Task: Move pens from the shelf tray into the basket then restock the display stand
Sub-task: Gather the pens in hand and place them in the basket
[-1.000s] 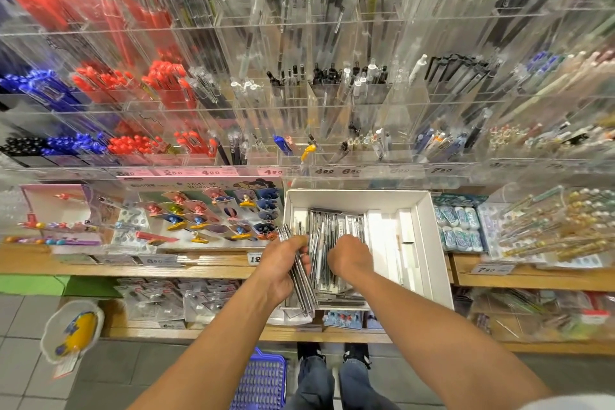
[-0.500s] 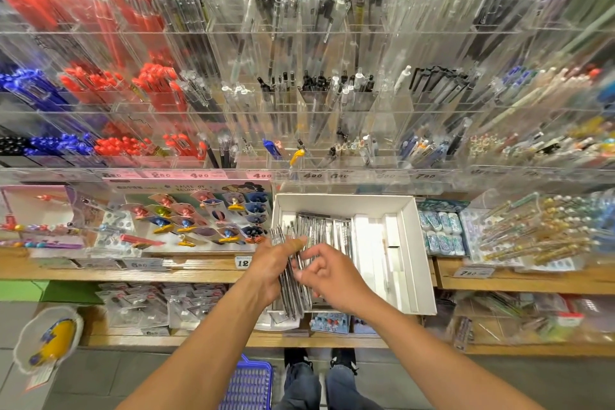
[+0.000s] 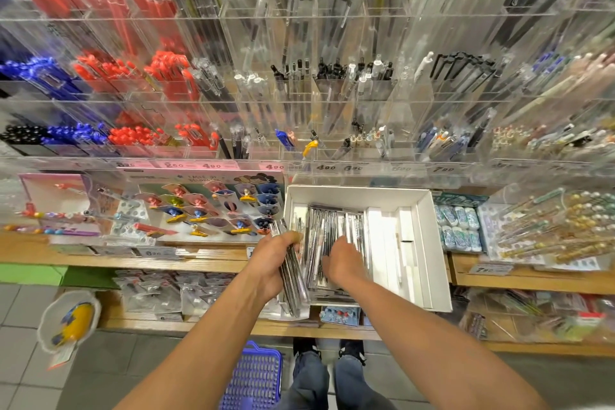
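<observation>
Left hand (image 3: 273, 263) grips a bundle of slim silver-and-clear packaged pens (image 3: 293, 273), fingers curled round it, thumb on top; bundle runs lengthwise from roughly 12 to 6 o'clock, lower ends hanging past the near edge of the white cardboard shelf tray (image 3: 429, 243). Right hand (image 3: 342, 263) is inside the tray, knuckles up, fingers bent down into the loose pens still in the tray (image 3: 332, 226); cannot tell whether it has hold of any.

Tray sits on the light wooden shelf (image 3: 199, 260), at 12 o'clock from the person's dark shoes (image 3: 332, 349). Left part of tray packed with pens, right part shows white dividers (image 3: 396, 243). Blue perforated plastic basket (image 3: 253, 376) on the grey tiled floor (image 3: 50, 376), at 7 o'clock from the tray, just beside the person's jeans.

Clear acrylic display stand (image 3: 332, 93) fills the upper half, tiered compartments: red pens (image 3: 166, 73) at 10 o'clock, blue pens (image 3: 43, 73) far left, black and clear ones centre. Price labels (image 3: 213, 165) run along its lower edge. Pastel card display of novelty pens (image 3: 206, 210) touches the tray's left side. Pack of white erasers (image 3: 459, 226) at 3 o'clock of tray. Edges of view blurred.
</observation>
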Available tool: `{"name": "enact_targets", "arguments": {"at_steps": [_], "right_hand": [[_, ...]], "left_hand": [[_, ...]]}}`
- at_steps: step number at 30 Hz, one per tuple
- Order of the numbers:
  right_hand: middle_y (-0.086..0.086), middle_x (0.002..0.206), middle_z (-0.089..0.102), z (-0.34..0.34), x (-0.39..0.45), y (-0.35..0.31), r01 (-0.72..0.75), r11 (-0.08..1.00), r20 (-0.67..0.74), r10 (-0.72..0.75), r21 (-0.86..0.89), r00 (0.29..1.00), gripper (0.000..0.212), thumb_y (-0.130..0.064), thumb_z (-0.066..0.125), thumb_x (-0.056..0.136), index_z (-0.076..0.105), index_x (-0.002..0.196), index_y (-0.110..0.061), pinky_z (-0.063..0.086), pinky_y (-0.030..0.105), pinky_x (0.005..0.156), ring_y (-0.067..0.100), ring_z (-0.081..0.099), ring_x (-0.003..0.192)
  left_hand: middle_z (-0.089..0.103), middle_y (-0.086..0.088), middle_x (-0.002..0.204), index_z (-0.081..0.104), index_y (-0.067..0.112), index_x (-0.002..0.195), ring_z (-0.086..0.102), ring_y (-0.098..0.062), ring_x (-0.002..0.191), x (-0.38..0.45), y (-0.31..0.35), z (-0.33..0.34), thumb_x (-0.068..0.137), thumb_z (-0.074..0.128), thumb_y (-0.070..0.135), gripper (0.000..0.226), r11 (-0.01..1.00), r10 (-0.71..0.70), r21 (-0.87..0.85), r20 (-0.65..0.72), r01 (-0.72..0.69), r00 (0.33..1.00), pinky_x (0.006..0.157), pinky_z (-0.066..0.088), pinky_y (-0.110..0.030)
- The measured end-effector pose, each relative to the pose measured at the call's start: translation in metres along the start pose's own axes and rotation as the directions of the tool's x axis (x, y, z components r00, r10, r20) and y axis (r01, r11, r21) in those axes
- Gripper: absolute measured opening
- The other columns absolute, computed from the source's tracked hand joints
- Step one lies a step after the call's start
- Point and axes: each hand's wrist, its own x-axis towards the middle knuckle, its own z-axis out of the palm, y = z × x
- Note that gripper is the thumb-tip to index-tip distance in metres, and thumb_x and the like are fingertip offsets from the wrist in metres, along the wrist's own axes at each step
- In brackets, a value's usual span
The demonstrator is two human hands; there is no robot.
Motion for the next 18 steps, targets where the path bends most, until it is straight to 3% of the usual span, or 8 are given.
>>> {"name": "enact_targets", "arguments": {"at_steps": [2,4,7,9,11,14,18], "right_hand": [[0.000,0.072,0.060,-0.001,0.001,-0.005,-0.042,0.999,-0.003,0.042,-0.015,0.999,0.007,-0.005,0.059,0.088,0.059,0.095,-0.006,0.055,0.028,0.052,0.011,0.059,0.060],[0.003,0.072,0.064,-0.004,-0.001,-0.006,-0.071,0.997,0.000,0.071,-0.028,0.997,0.008,-0.002,0.058,0.086,0.059,0.082,-0.009,0.058,0.031,0.057,0.015,0.063,0.062],[0.002,0.067,0.062,-0.009,-0.004,-0.002,-0.048,0.999,0.032,0.048,-0.020,0.998,0.014,-0.011,0.058,0.090,0.058,0.076,-0.009,0.053,0.026,0.051,0.013,0.061,0.056],[0.000,0.069,0.059,-0.016,-0.011,0.001,-0.001,1.000,0.028,0.000,0.027,1.000,0.017,-0.021,0.057,0.093,0.055,0.079,-0.012,0.044,0.023,0.050,0.011,0.056,0.056],[-0.003,0.077,0.060,-0.028,-0.020,0.002,0.048,0.982,0.009,-0.051,0.181,0.999,0.011,-0.026,0.058,0.094,0.057,0.093,-0.015,0.041,0.020,0.052,0.009,0.058,0.062],[-0.009,0.086,0.060,-0.050,-0.043,0.000,0.109,0.918,0.010,-0.122,0.380,0.992,0.019,-0.030,0.061,0.092,0.059,0.109,-0.023,0.041,0.016,0.056,0.004,0.059,0.068],[-0.007,0.086,0.067,-0.067,-0.076,-0.009,0.191,0.840,0.049,-0.250,0.509,0.967,0.014,-0.032,0.066,0.089,0.060,0.101,-0.034,0.047,0.017,0.058,0.003,0.063,0.060]], "left_hand": [[0.051,0.000,0.053,0.056,0.009,0.077,0.051,-0.013,0.046,0.000,-0.001,0.000,0.092,0.057,0.005,0.015,1.000,0.001,0.004,0.003,-0.001,1.000,0.044,0.045,-0.025],[0.053,-0.002,0.054,0.057,0.008,0.079,0.054,-0.014,0.046,-0.001,-0.003,0.003,0.092,0.056,0.004,0.014,1.000,-0.008,-0.005,0.004,0.008,1.000,0.044,0.047,-0.025],[0.057,-0.002,0.054,0.060,0.007,0.079,0.056,-0.013,0.045,-0.004,-0.004,0.005,0.093,0.056,0.005,0.015,1.000,-0.019,-0.023,0.008,0.020,1.000,0.045,0.050,-0.025],[0.058,-0.003,0.056,0.062,0.005,0.083,0.056,-0.012,0.045,-0.005,-0.005,0.004,0.094,0.057,0.007,0.012,0.999,-0.019,-0.033,0.009,0.020,1.000,0.044,0.050,-0.024],[0.057,-0.002,0.058,0.063,0.004,0.089,0.054,-0.012,0.046,-0.005,-0.005,0.004,0.094,0.058,0.007,0.008,0.998,-0.023,-0.057,0.003,0.023,1.000,0.043,0.049,-0.025],[0.055,-0.001,0.056,0.064,0.005,0.090,0.052,-0.012,0.045,-0.005,-0.005,0.002,0.093,0.061,0.008,0.005,0.996,-0.018,-0.090,-0.038,0.015,0.999,0.042,0.046,-0.025],[0.055,-0.001,0.057,0.064,0.009,0.083,0.052,-0.012,0.042,-0.006,-0.003,0.003,0.086,0.073,0.017,0.012,0.994,-0.004,-0.111,-0.021,0.002,1.000,0.039,0.046,-0.024]]}}
